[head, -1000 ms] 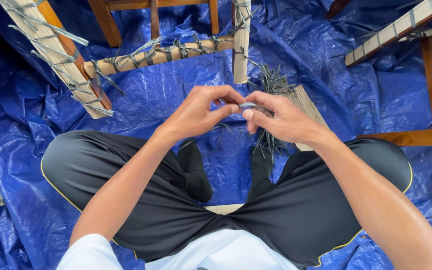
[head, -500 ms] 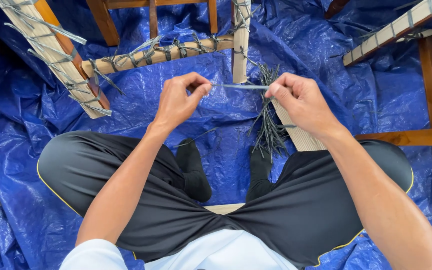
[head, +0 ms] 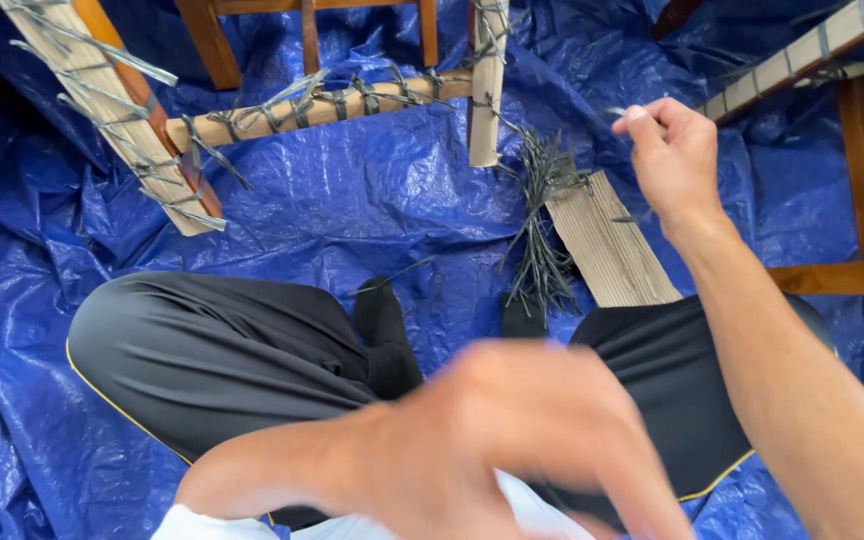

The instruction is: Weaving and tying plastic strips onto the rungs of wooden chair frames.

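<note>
Right hand [head: 674,155] is being held raised toward the tarp's [head: 352,215] far right corner, fingers pinched shut on a thin grey strip [head: 620,112], apparently being drawn taut. Left hand [head: 532,440] is being blurred close to the camera; its grip cannot be told.

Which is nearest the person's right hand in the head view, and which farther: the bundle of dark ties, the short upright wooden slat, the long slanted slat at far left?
From the right hand:
1. Bundle of dark ties, just left, on the tarp.
2. Short upright wooden slat, farther left.
3. Long slanted slat, far left.
</note>
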